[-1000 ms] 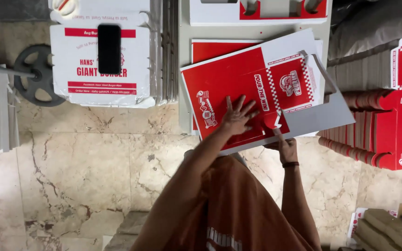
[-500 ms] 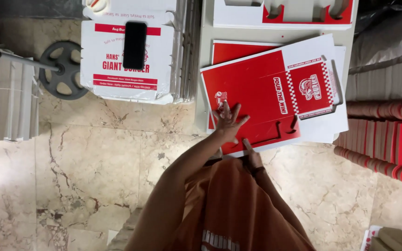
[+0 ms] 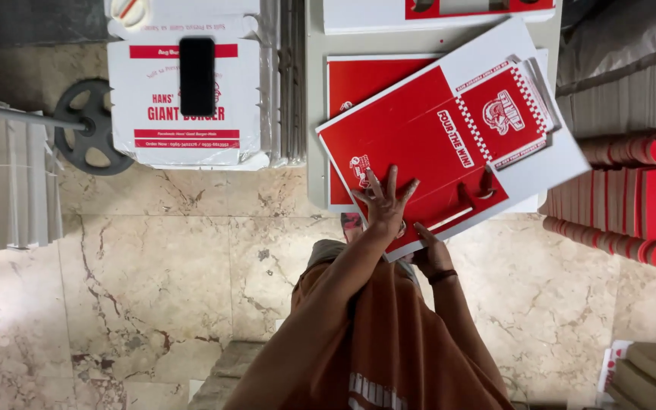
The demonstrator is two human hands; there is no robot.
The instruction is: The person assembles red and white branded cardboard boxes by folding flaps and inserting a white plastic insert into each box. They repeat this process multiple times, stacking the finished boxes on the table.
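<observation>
Red flat box blank [image 3: 434, 144] has slid nearer across the stacked blanks [image 3: 358, 83] on the table, left hand [image 3: 383, 203] splayed flat on it, right hand [image 3: 432, 254] gripping its near edge

You had a flat red-and-white carton blank [image 3: 449, 144] mid-right, white printed box [image 3: 184, 106] far left, dark phone [image 3: 197, 76] atop it.

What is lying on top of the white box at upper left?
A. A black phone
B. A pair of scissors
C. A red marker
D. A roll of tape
A: a black phone lies flat on the lid of the white box, well away from both hands.
</observation>
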